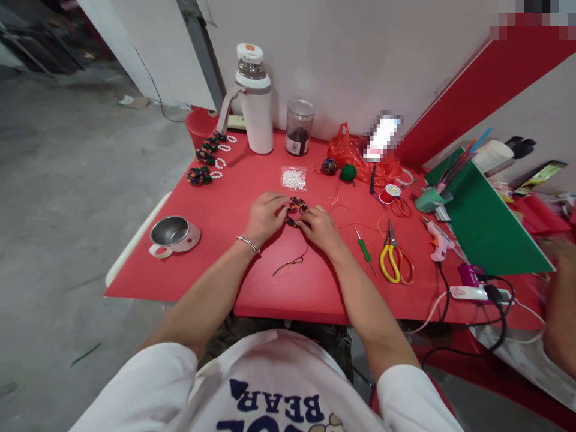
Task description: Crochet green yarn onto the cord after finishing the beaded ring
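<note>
A dark multicoloured yarn piece (297, 204), curled into a ring, is held between both hands over the red table. My left hand (269, 215) pinches its left side, with a silver bracelet on that wrist. On the right side, my right hand (320, 228) has its fingertips closed on the lower edge. A loose yarn tail (290, 264) trails from it towards the table's front. Just beyond the hands lies a clear bag of white beads (294, 179). To the right rest a green-handled crochet hook (363, 246) and yellow-handled scissors (389, 258).
Finished-looking yarn pieces with bead loops (200, 175) line the back left, near a metal cup (174, 234). A white thermos (258, 108), jar (299, 129) and yarn balls (348, 173) stand behind. A glue gun (438, 241), power strip (472, 293) and green board (490, 222) bound the right; another person's arm (560, 306) is beyond.
</note>
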Demonstrator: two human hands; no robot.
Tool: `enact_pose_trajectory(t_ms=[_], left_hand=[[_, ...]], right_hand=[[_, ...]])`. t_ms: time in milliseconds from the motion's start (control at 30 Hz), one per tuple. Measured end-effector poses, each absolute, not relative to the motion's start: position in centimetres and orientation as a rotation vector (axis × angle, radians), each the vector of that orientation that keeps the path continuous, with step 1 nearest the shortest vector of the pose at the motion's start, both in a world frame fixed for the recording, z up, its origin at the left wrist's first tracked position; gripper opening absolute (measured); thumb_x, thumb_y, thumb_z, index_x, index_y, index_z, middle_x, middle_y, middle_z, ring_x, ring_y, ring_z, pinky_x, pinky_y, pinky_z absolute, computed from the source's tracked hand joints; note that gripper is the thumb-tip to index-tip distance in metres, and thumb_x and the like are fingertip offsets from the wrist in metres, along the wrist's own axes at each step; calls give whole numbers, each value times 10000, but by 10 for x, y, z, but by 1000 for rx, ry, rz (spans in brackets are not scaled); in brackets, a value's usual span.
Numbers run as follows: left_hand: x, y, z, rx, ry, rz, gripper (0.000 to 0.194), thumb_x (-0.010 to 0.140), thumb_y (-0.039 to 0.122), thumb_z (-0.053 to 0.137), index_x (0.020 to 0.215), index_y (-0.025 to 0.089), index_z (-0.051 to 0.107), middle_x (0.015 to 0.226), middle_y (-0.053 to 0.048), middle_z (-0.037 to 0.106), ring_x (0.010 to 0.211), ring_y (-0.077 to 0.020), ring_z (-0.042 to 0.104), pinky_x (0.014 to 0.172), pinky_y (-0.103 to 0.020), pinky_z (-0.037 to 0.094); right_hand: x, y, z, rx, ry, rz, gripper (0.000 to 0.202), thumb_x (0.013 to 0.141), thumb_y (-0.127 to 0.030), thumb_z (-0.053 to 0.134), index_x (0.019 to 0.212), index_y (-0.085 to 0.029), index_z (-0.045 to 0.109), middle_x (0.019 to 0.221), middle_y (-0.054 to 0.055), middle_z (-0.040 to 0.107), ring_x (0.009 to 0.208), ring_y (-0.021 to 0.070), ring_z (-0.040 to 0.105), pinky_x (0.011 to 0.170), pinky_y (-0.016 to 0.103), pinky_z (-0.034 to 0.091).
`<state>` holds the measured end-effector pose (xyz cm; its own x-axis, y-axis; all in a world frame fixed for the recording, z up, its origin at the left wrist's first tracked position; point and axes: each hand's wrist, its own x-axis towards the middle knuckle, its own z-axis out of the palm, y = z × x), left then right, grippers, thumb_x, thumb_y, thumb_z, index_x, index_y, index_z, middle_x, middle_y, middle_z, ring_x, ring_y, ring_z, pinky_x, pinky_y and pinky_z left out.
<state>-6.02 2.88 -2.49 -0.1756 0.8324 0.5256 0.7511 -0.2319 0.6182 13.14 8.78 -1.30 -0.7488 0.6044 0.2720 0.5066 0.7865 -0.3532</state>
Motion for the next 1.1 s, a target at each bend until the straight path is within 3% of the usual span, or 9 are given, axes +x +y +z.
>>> enact_pose_trajectory(t_ms=[133,233,400,567,767,1000,1100], left_hand=[[-23,18,-21,2023,1542,1500,320,1045,300,510,1211,184,758,1232,-125,781,1192,-232,719,1101,-442,565],[-7,16,-24,2077,1379,1336,442,1059,395,501,1390,148,659,1466,-179,661,1385,-262,616,1205,-476,480],[-6,20,-35,1966,1672,1019,680,1047,513,498,1558,66,465,1594,-262,518,1533,-338,458,1272,-541,373],[-11,24,-39,1919,1847,1048,603,1072,474,436,1494,52,522,1578,-252,538,1550,-331,431,1284,-526,351],[-26,34,-43,1884,1927,1182,393,1058,229,376,1304,134,667,1419,-181,685,1410,-279,589,1225,-507,450],[-26,38,-53,1952,1955,1136,395,929,87,459,1217,150,722,1405,-180,677,1374,-291,602,1191,-499,490],[-27,37,-53,1975,1978,1104,423,939,79,446,1274,146,695,1452,-173,656,1417,-281,579,1206,-483,474]], right_hand=[[134,88,-17,-923,-2573,416,228,1006,-278,616,1062,-166,807,1085,145,775,1036,281,643,899,396,535],[136,91,-21,-917,-2546,472,265,979,-236,624,1176,-173,789,1172,142,776,1087,274,667,954,391,545],[136,94,-22,-905,-2573,468,228,998,-283,617,940,-213,826,998,100,784,943,235,664,885,361,538],[135,87,-15,-904,-2535,536,251,999,-229,567,936,-204,809,972,92,770,940,222,680,892,351,547],[130,82,-15,-914,-2457,634,287,1007,-193,526,937,-178,803,1065,112,788,1004,214,735,961,339,567],[128,86,-18,-951,-2395,767,220,946,-122,629,1040,-188,816,1152,102,792,1100,228,746,1031,356,568],[128,87,-17,-975,-2378,765,277,943,-148,663,1180,-209,792,1325,103,741,1222,236,706,1095,371,543]])
